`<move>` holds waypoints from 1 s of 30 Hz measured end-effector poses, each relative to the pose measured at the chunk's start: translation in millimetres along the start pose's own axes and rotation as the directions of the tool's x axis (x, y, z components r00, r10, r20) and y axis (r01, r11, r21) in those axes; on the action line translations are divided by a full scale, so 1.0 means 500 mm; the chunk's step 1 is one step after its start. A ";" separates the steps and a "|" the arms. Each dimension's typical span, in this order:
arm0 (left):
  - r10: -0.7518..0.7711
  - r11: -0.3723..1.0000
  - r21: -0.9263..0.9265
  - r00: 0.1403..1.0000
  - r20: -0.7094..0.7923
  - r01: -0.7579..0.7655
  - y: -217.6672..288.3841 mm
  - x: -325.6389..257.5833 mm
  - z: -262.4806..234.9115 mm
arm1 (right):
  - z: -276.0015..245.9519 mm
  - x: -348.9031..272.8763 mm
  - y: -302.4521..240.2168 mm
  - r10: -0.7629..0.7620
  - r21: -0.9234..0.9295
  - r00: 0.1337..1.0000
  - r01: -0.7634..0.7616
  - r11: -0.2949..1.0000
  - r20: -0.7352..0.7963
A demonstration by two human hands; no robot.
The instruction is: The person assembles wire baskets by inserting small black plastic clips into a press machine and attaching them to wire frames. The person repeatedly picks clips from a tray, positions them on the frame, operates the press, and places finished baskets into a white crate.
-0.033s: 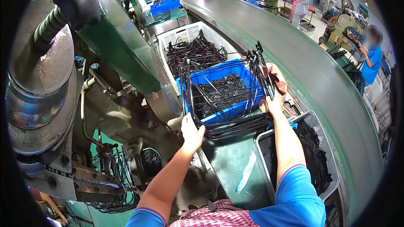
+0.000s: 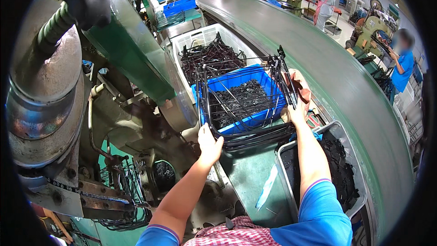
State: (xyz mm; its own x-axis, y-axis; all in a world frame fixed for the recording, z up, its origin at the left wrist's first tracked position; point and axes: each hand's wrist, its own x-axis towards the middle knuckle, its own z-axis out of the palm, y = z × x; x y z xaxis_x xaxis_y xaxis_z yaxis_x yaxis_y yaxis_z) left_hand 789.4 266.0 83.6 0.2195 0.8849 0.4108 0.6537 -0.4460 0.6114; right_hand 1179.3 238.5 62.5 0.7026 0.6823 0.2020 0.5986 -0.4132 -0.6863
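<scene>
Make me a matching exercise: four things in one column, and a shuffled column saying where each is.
1. left hand
2. white basket
3. right hand
4. grey tub

A. at the right side of the black wire frames
B. lower right of the view, holding flat black pieces
C. at the frames' left side
D. beyond the blue bin

Pairs: 1-C, 2-D, 3-A, 4-B

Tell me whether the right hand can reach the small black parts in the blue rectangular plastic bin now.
Probably not: the right hand grips the glossy black wire frames, and their rods cross in front of the small black parts in this view.
</scene>
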 end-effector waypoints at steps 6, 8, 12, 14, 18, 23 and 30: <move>0.137 0.985 -0.114 0.989 0.045 -0.132 -0.008 -0.043 -0.014 | -0.020 -0.039 0.006 -0.013 0.069 0.998 0.017 0.997 -0.055; 0.137 0.978 -0.171 0.988 0.070 -0.123 0.002 -0.088 -0.047 | -0.024 -0.064 0.006 0.013 0.054 0.996 -0.008 0.998 -0.089; 0.131 0.928 -0.371 0.908 0.397 0.028 -0.033 -0.258 -0.168 | 0.004 -0.256 -0.074 -0.281 0.369 0.957 0.288 0.884 -0.075; 0.057 0.839 -0.390 0.649 0.758 0.381 -0.027 -0.317 -0.303 | -0.029 -0.446 -0.178 -0.140 0.576 0.922 -0.103 0.811 0.362; 0.084 0.704 -0.444 0.555 0.827 0.555 -0.151 -0.487 -0.490 | -0.045 -0.774 -0.369 -0.128 0.315 0.470 -0.346 0.884 0.874; -0.603 0.558 -0.628 0.785 0.143 0.543 -0.302 -0.640 -0.806 | 0.097 -1.027 -0.573 -0.365 0.329 -0.199 -0.195 0.924 0.909; -0.915 0.369 -0.822 0.016 -0.402 0.435 -0.725 -0.905 -1.073 | 0.353 -1.249 -0.789 -0.297 0.207 -0.102 -0.510 0.835 0.949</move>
State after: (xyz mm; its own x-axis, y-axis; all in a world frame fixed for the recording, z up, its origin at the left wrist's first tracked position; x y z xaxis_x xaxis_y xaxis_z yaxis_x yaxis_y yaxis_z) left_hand 64.7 -45.0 38.8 -0.8861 0.3686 -0.2811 -0.2587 0.1101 0.9597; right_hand 436.3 82.0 83.6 -0.6147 0.6259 -0.4800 0.0620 -0.5683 -0.8205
